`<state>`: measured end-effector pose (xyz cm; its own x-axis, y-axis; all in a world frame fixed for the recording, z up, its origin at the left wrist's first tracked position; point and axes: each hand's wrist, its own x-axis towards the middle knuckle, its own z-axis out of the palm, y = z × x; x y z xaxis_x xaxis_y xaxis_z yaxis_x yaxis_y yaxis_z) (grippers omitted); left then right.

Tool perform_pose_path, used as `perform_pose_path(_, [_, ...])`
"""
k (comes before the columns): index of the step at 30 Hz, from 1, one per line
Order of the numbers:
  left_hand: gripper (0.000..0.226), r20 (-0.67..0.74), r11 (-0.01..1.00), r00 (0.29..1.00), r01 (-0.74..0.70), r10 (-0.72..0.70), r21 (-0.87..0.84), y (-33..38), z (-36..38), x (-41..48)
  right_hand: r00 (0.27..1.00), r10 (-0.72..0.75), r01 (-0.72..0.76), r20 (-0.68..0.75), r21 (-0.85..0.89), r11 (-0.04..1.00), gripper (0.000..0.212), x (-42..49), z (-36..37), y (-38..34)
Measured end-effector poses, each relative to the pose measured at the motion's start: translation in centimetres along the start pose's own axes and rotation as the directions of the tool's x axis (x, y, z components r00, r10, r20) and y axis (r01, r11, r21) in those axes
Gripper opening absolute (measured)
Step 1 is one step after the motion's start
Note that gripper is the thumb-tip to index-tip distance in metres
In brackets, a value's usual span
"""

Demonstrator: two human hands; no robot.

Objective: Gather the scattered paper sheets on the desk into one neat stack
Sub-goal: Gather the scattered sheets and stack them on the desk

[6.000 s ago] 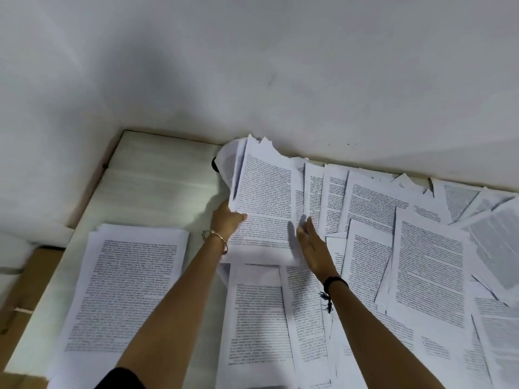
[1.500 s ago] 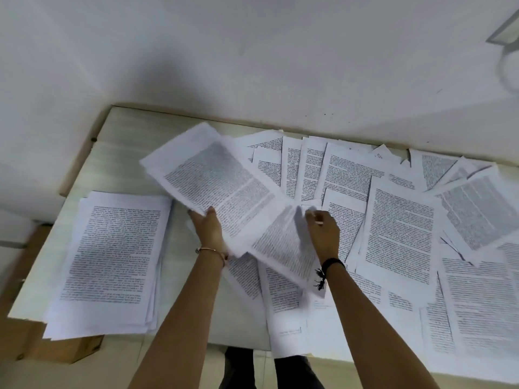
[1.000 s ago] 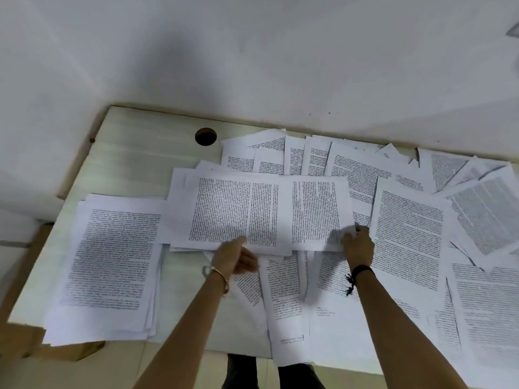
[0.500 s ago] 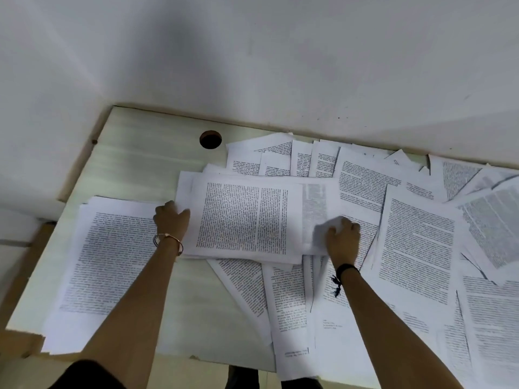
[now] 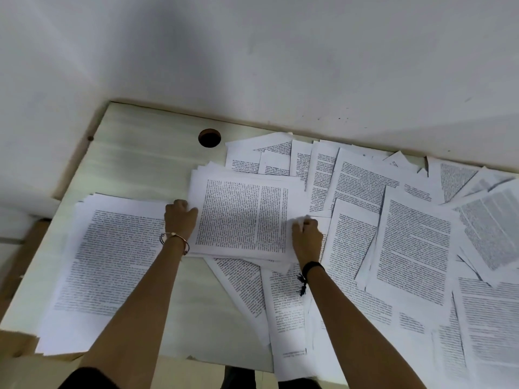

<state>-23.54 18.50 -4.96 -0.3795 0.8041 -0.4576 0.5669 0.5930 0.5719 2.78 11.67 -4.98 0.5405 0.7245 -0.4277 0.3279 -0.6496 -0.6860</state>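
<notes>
Holding one bundle of sheets (image 5: 244, 217) between two hands: the left hand (image 5: 179, 217) has its fingers curled against the bundle's left edge with the thumb on the top page, and the right hand (image 5: 307, 237) has its fingers curled over the right edge, where the paper is puckered. The bundle lies landscape at mid-table, with its edges uneven and several corners fanned out at the upper left. It is thin white paper, rectangular, printed in dense black text. One stack (image 5: 112, 262) sits just left of the bundle on the table's left side, portrait, its edges roughly aligned and its near end overhanging the table edge. Loose sheets (image 5: 415, 248) cover the right half, overlapping at many angles. There are well over a dozen, but no exact count is possible through the overlap. The table (image 5: 146, 164) is pale with a faint wood grain and has one round hole (image 5: 209, 137) near the back. One thin metal bangle (image 5: 174, 240) is on the left wrist, and one black band (image 5: 311, 266) with a tassel is on the right. A matte white wall (image 5: 280, 66) stands behind.
</notes>
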Motion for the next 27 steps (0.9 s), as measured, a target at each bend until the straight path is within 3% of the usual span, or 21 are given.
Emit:
perform_pose_path(2, [0.042,0.01,1.0,1.0,-0.028,0.028,-0.003,-0.1,0.0,0.1,0.988,0.124,-0.133,0.092,0.092,0.987,0.036,-0.1,0.3,0.2])
perform_pose_path(5, [0.042,-0.006,0.998,1.0,-0.017,0.017,-0.062,0.1,-0.4,-0.4,0.96,0.215,-0.262,0.179,0.304,0.916,0.01,-0.1,-0.5,0.4])
perform_pose_path(7, [0.043,-0.114,0.99,0.993,-0.024,0.007,-0.14,0.2,-0.7,-1.3,0.939,0.277,-0.341,0.202,0.48,0.808,0.017,0.2,-1.0,0.6])
perform_pose_path(8, [0.043,-0.193,0.983,0.981,-0.028,-0.007,-0.182,0.2,-0.7,-1.9,0.935,0.289,-0.356,0.207,0.533,0.768,0.009,0.2,-1.3,0.8])
perform_pose_path(10, [0.045,-0.306,0.952,0.948,-0.014,-0.084,-0.304,0.0,0.0,-3.2,0.925,0.304,-0.38,0.228,0.54,0.751,0.016,0.1,-1.3,1.0])
perform_pose_path(12, [0.053,-0.171,0.866,0.973,0.051,-0.155,-0.497,0.2,1.2,-4.8,0.897,0.249,-0.431,0.366,0.59,0.682,0.008,-1.0,-1.1,1.0])
perform_pose_path(13, [0.06,0.022,0.798,0.99,0.127,-0.141,-0.588,0.4,1.9,-5.4,0.87,0.194,-0.456,0.453,0.595,0.662,0.008,-1.6,-0.8,1.2])
perform_pose_path(15, [0.055,0.384,0.733,0.923,0.288,-0.04,-0.617,0.6,3.1,-6.5,0.792,0.095,-0.499,0.603,0.55,0.67,0.017,-3.5,-0.6,0.7])
perform_pose_path(16, [0.039,0.438,0.749,0.899,0.288,0.002,-0.596,0.3,3.7,-6.7,0.759,0.071,-0.509,0.647,0.522,0.684,0.02,-4.3,-0.7,0.5])
perform_pose_path(17, [0.029,0.407,0.785,0.913,0.236,0.023,-0.572,-0.2,4.2,-6.6,0.741,0.06,-0.518,0.669,0.512,0.685,0.02,-4.5,-0.8,0.7])
perform_pose_path(18, [0.033,0.371,0.811,0.928,0.191,0.035,-0.553,-0.7,4.5,-6.5,0.747,0.06,-0.52,0.662,0.524,0.675,0.02,-4.4,-1.1,1.0])
perform_pose_path(21, [0.045,0.402,0.872,0.915,0.17,0.033,-0.459,-2.4,3.8,-6.4,0.885,0.061,-0.371,0.461,0.62,0.692,0.053,-3.1,-2.6,1.6])
perform_pose_path(23, [0.051,0.433,0.881,0.901,0.213,-0.01,-0.423,-3.2,3.4,-6.7,0.95,0.115,-0.249,0.289,0.488,0.836,0.061,-2.3,-3.5,1.7])
perform_pose_path(25, [0.05,0.427,0.878,0.902,0.256,-0.066,-0.405,-3.3,3.4,-7.9,0.98,0.012,-0.042,0.197,0.146,0.988,0.044,-2.1,-3.6,1.8])
perform_pose_path(27, [0.053,0.403,0.865,0.913,0.255,-0.069,-0.431,-3.3,3.9,-9.0,0.944,-0.134,0.216,0.302,-0.257,0.942,0.045,-2.7,-3.1,1.6])
